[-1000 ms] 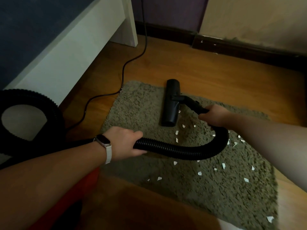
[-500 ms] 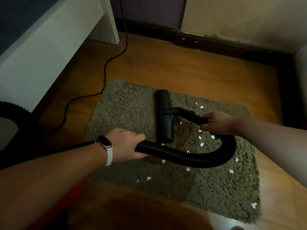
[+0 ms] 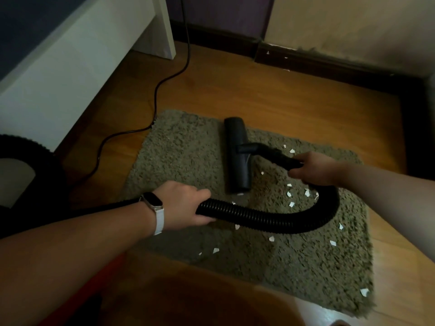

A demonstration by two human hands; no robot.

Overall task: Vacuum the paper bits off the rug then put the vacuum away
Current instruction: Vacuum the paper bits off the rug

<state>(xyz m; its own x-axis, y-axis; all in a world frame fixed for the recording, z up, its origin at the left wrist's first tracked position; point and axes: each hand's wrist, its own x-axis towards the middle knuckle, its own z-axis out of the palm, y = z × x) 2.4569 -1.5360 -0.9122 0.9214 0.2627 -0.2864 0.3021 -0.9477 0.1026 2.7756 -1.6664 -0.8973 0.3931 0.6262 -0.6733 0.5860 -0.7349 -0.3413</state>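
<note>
**Figure: Nozzle pass over a shag rug.** The left hand [image 3: 186, 203], a watch [image 3: 153, 203] on its wrist, is wrapped round the ribbed black hose [image 3: 270, 217]. The right hand [image 3: 315, 168] grasps the rigid neck just behind the floor nozzle [image 3: 236, 156]. The nozzle lies flat on the rug [image 3: 183, 149], ahead of and between the two hands. From one hand to the other the hose bows in a low loop, passing under the right wrist.

The white paper bits [image 3: 292, 204] lie mostly beneath and nearward of the right hand. A few lie just beyond the left hand's fingers, and one sits at the rug's near corner. The pile beyond the left hand looks free of them.

A good pass would probably work the nozzle slowly towards the right hand's side in overlapping strokes, its sole kept flat, since deep pile grips scraps. The left hand should carry the loop clear of the rug so it cannot scatter bits. The power cord [image 3: 155, 95], beyond the left hand, is best kept out of the nozzle's path.
</note>
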